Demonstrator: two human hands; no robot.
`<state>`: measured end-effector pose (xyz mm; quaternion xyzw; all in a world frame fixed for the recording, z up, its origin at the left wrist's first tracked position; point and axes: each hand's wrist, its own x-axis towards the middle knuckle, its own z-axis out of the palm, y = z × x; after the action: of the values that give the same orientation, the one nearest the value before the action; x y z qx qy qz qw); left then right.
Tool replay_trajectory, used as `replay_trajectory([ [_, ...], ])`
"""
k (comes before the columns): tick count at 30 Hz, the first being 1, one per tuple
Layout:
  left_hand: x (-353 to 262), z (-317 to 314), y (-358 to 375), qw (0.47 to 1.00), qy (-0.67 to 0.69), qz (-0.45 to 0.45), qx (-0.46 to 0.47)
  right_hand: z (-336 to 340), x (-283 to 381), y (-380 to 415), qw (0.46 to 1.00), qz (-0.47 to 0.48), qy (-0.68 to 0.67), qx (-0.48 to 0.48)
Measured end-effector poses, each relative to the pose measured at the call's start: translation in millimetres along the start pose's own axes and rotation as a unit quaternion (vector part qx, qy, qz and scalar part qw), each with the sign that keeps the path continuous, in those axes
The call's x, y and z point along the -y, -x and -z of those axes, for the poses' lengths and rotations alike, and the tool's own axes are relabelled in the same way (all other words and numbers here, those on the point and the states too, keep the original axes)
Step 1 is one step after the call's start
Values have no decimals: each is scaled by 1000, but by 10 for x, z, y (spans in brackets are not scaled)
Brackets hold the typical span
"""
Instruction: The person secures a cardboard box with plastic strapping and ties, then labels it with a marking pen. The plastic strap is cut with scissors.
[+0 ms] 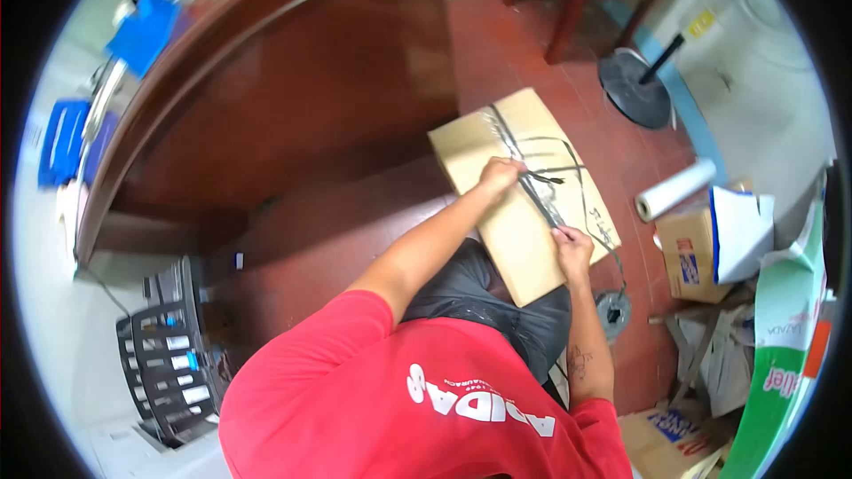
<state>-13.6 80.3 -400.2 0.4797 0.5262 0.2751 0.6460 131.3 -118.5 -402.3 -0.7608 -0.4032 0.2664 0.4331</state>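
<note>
Surroundings: white paper roll [674, 190] on red tiled floor [524, 44]; printed carton [690, 255] just beside it; round fan base [635, 87] farther off; dark wooden counter [293, 80] to one side. Centre: flat brown cardboard box [524, 195] resting on the lap, crossed lengthwise and crosswise by dark strapping band [543, 200]. Left hand [501, 174] with fingers closed on the band at the crossing. Right hand [572, 244] pressed on the box at the band, fingers curled; grip unclear.

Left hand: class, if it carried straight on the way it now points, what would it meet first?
Probably the dark strap it already grips on the cardboard box; beyond that, the box's far edge, though depth is unclear.
</note>
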Motion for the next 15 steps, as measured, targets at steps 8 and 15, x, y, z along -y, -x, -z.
replay_trajectory([
  [8, -458, 460, 403, 988, 38, 116, 95, -73, 111, -47, 999, -38, 33, -3],
  [15, -253, 539, 389, 977, 118, 123, 124, -207, 2699, -505, 917, 380, -22, -120],
])
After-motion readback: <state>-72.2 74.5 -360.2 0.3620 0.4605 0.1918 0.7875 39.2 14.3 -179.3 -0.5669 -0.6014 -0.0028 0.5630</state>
